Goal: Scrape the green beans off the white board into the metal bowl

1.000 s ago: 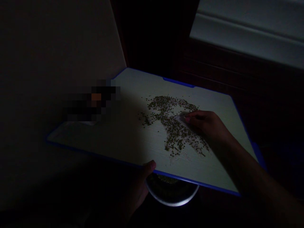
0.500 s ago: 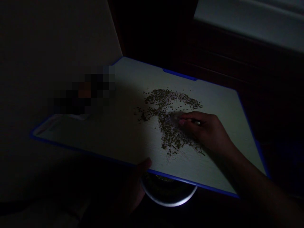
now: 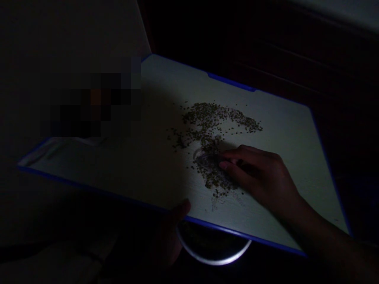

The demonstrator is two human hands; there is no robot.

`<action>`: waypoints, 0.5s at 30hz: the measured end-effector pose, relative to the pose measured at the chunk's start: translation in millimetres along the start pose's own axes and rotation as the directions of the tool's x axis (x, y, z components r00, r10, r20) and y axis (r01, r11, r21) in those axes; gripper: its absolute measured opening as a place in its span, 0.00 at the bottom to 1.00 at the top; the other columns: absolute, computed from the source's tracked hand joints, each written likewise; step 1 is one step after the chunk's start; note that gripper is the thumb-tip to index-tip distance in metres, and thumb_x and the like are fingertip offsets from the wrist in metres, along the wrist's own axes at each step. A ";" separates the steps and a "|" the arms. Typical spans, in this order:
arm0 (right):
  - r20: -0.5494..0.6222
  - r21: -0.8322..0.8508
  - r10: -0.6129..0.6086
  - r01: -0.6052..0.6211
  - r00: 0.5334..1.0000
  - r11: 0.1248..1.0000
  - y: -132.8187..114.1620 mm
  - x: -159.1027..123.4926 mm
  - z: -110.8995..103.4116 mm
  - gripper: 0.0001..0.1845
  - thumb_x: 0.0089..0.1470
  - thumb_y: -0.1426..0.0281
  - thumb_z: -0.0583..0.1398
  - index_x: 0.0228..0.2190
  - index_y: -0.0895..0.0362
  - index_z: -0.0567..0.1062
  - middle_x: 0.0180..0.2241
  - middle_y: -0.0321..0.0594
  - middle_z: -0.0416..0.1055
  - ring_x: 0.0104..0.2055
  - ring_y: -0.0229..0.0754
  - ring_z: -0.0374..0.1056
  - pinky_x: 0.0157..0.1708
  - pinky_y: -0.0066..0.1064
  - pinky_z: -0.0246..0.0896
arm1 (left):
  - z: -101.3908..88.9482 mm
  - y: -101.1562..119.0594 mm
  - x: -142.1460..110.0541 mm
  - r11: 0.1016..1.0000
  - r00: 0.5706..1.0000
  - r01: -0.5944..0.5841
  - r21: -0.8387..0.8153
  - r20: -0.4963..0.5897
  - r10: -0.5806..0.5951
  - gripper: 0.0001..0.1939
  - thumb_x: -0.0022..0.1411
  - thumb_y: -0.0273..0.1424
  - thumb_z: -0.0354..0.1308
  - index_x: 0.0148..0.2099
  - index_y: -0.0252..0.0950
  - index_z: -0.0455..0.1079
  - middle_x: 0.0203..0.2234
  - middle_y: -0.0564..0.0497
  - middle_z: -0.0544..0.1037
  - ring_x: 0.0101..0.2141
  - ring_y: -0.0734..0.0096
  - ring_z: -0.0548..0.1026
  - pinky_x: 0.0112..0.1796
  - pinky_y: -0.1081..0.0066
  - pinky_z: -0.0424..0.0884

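Note:
A pale board with a blue rim (image 3: 154,118) lies in front of me in dim light. Many small greenish-brown grains (image 3: 213,118) are spread over its middle. My right hand (image 3: 260,177) rests on the board at the near end of the grains, fingers curled together, fingertips touching them. Whether the fingers pinch anything is too dark to see. My left hand (image 3: 170,232) grips the near edge of the board, thumb on top. Under that edge the rim of a round metal bowl (image 3: 213,258) shows, with some grains inside.
A blurred-out dark patch with an orange spot (image 3: 94,102) sits at the board's left side. Dark wooden furniture stands behind the board. A pale surface (image 3: 340,8) shows at the top right. A light wall fills the left.
My right hand has slid toward me through the grains, from the far part of the pile to its near part. The view has tilted down. My left hand stays on the board's edge.

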State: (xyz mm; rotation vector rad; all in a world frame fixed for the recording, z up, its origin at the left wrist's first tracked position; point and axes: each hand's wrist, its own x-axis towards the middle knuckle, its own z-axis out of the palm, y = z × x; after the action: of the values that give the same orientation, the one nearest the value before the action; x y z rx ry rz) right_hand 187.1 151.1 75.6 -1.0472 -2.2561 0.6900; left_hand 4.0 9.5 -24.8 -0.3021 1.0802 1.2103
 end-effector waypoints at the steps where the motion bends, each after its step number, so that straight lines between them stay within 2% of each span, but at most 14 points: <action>1: -0.012 -0.012 -0.005 0.005 1.000 1.000 -1.3 -0.1 -2.0 0.07 0.68 0.70 0.67 0.45 0.56 0.86 0.34 0.36 0.84 0.33 0.35 0.79 0.35 0.26 0.72 | -1.4 -0.2 -0.2 1.000 1.000 0.006 0.003 -0.002 -0.006 0.26 0.45 0.39 0.85 0.47 0.42 0.84 0.50 0.46 0.91 0.68 0.35 0.74 0.72 0.45 0.64; 5: -0.105 -0.104 0.053 -0.064 0.993 0.993 -6.5 -3.1 -14.8 0.05 0.67 0.70 0.68 0.42 0.53 0.86 0.33 0.35 0.84 0.31 0.38 0.79 0.34 0.28 0.74 | -4.4 -1.1 1.2 0.999 0.991 -0.030 -0.035 -0.134 0.025 0.46 0.48 0.35 0.83 0.69 0.46 0.74 0.55 0.49 0.89 0.68 0.37 0.75 0.71 0.44 0.66; 8: -0.090 -0.125 0.132 -0.142 0.987 0.982 -10.9 -9.7 -24.9 0.04 0.67 0.66 0.68 0.41 0.50 0.85 0.31 0.34 0.85 0.27 0.40 0.80 0.29 0.30 0.75 | -5.6 -2.4 2.6 0.995 0.987 0.058 -0.081 -0.143 -0.069 0.52 0.50 0.32 0.81 0.76 0.48 0.67 0.56 0.50 0.89 0.67 0.38 0.76 0.71 0.44 0.68; 11: -0.009 -0.107 0.155 -0.155 0.988 0.982 -18.2 -19.6 -31.5 0.05 0.69 0.63 0.66 0.42 0.47 0.84 0.32 0.35 0.87 0.27 0.44 0.83 0.25 0.31 0.77 | -11.4 -4.8 2.7 0.986 0.986 0.139 -0.090 -0.079 -0.146 0.44 0.54 0.36 0.80 0.72 0.46 0.73 0.52 0.48 0.90 0.64 0.37 0.79 0.70 0.43 0.69; 15: 0.067 -0.096 0.056 -0.049 0.996 0.994 -30.3 -32.4 -28.6 0.08 0.73 0.61 0.61 0.45 0.47 0.82 0.36 0.38 0.89 0.29 0.44 0.84 0.23 0.30 0.78 | -28.0 -8.6 5.8 0.989 0.978 0.146 -0.016 -0.145 -0.147 0.30 0.54 0.40 0.81 0.58 0.43 0.83 0.46 0.48 0.92 0.61 0.36 0.82 0.68 0.42 0.71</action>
State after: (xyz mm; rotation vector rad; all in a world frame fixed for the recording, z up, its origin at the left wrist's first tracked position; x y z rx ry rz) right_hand 208.1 114.4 107.1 -1.1480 -2.3477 0.6562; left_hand -3.0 -9.9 -46.4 -0.4724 1.1606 1.0721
